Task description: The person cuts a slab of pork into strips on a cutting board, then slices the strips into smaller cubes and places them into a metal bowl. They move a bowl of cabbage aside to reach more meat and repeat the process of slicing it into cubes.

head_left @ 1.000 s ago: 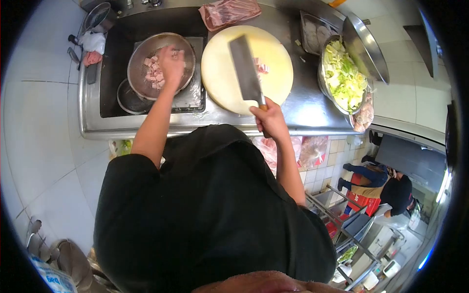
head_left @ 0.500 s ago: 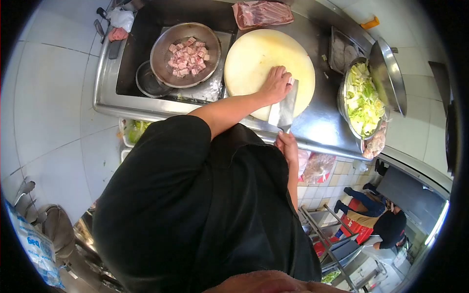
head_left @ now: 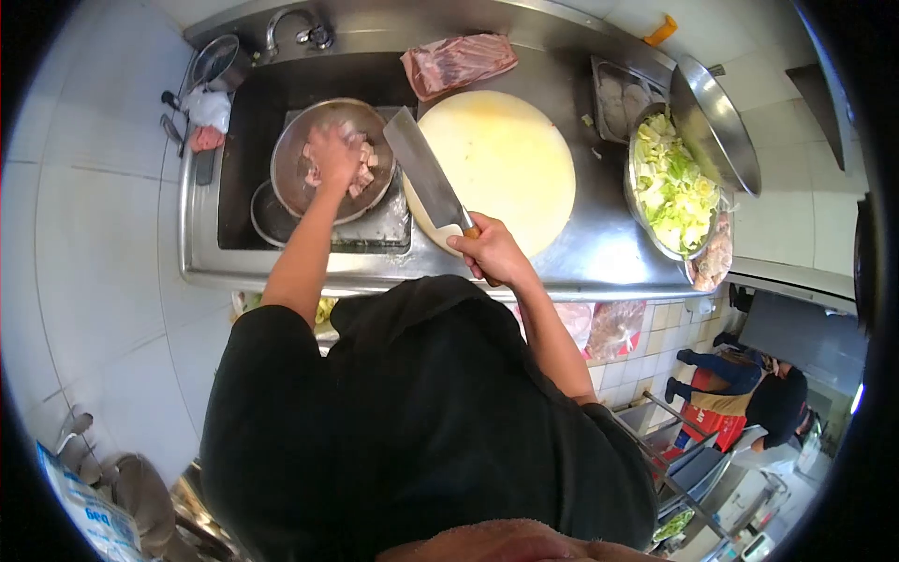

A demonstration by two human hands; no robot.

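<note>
My left hand [head_left: 335, 155] is inside the metal bowl [head_left: 287, 187] in the sink, over the cubed pink meat [head_left: 367, 169]. Its fingers are smeared by motion. In my right hand [head_left: 493, 249] is the wooden handle of a cleaver [head_left: 423, 169]. The wide blade points up and left across the left edge of the round cutting board [head_left: 506, 169]. No meat shows on the board. Behind the board lies a slab of raw meat [head_left: 459, 64].
A bowl of chopped greens [head_left: 670, 187] stands at the right beside a tilted metal bowl [head_left: 716, 126] and a metal tray [head_left: 609, 103]. The faucet [head_left: 314, 36] is behind the sink. Another person [head_left: 777, 403] is at the lower right.
My left hand has moved from the board into the bowl. The cleaver has swung to the board's left edge with my right hand. The view has shifted.
</note>
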